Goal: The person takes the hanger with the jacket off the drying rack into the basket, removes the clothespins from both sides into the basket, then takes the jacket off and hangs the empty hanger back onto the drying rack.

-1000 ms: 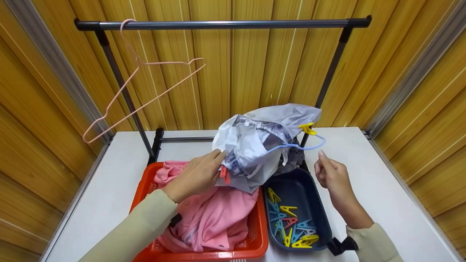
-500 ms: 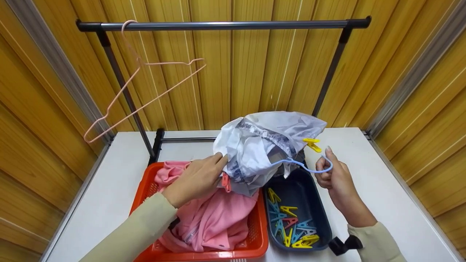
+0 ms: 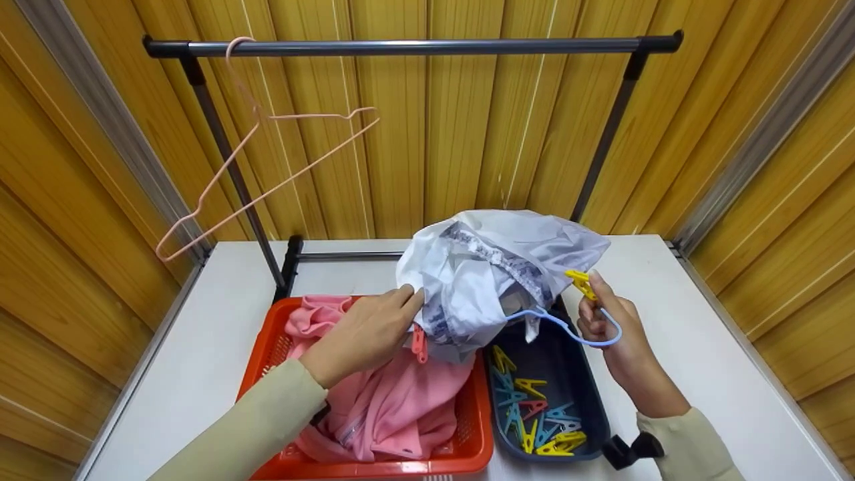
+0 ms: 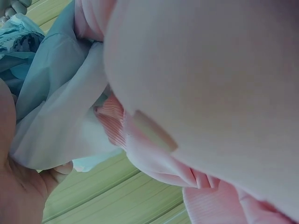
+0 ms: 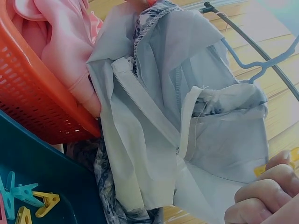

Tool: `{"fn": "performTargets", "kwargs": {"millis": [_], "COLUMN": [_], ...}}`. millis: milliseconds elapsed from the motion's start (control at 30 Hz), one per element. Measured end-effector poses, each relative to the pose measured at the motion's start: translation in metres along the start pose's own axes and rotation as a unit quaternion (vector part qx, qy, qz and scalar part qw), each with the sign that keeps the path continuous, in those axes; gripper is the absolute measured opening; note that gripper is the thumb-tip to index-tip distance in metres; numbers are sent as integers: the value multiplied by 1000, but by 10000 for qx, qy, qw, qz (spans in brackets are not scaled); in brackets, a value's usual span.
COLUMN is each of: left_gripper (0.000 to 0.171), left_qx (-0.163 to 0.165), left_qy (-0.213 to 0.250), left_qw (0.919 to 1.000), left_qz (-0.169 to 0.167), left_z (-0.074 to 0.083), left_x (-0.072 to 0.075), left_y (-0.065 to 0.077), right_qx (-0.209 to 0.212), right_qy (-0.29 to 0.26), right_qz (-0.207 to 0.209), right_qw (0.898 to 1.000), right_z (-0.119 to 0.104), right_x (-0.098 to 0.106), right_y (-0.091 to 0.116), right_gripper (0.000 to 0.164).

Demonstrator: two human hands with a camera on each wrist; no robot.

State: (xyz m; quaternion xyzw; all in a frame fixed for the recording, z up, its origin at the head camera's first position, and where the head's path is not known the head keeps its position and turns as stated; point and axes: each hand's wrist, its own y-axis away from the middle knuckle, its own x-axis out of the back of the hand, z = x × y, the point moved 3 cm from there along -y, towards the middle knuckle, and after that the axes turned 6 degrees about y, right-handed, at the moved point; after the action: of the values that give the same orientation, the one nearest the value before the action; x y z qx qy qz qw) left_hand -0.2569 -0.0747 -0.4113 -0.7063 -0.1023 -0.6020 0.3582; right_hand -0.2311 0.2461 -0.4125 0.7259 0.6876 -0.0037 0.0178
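Note:
A thin white-grey garment (image 3: 461,267) with a dark patterned band hangs bunched on a blue hanger (image 3: 568,329); its zip (image 5: 145,105) shows in the right wrist view. My left hand (image 3: 364,327) grips the garment's left side, beside a red clothespin (image 3: 419,344) clipped there. A yellow clothespin (image 3: 580,284) sits at the garment's right edge. My right hand (image 3: 621,334) pinches its handle end between thumb and curled fingers, while the hanger's hook crosses in front of that hand. In the left wrist view my left thumb (image 4: 58,172) shows under the cloth.
An orange-red basket (image 3: 486,427) holds pink clothing (image 3: 401,407). Beside it, a dark blue tub (image 3: 598,401) contains several coloured clothespins (image 3: 534,407). Behind stands a metal rack (image 3: 427,47) with a pink hanger (image 3: 267,190) on its left end.
The garment and hanger have come lower and a little to the right. My right hand, earlier apart from the yellow clothespin, now holds it. The left hand keeps its grip.

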Motion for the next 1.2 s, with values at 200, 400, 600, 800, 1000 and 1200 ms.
{"fn": "performTargets", "kwargs": {"millis": [200, 400, 600, 800, 1000, 1200], "left_gripper": [36, 37, 35, 34, 36, 40], "left_qx": [-26, 4, 54, 204, 361, 507], "left_qy": [-53, -32, 31, 139, 348, 516], "left_qw": [10000, 9999, 9999, 9995, 9981, 9965], "left_qz": [-36, -115, -115, -191, -356, -427], "left_z": [0, -1, -2, -3, -4, -4], "left_x": [0, 0, 0, -1, -2, -3], "left_y": [-1, -1, 0, 0, 0, 1], "right_qx": [-95, 11, 197, 313, 404, 687], "right_qy": [-115, -229, -304, -405, -305, -316], "right_qz": [-117, -171, -402, -390, -277, -458], "right_qw": [9998, 9996, 9985, 9979, 9983, 9961], "right_z": [-2, 0, 0, -1, 0, 2], "right_x": [-2, -1, 0, -1, -2, -1], "right_y": [-1, -1, 0, 1, 2, 6], "right_gripper": [55, 52, 47, 47, 47, 45]}}
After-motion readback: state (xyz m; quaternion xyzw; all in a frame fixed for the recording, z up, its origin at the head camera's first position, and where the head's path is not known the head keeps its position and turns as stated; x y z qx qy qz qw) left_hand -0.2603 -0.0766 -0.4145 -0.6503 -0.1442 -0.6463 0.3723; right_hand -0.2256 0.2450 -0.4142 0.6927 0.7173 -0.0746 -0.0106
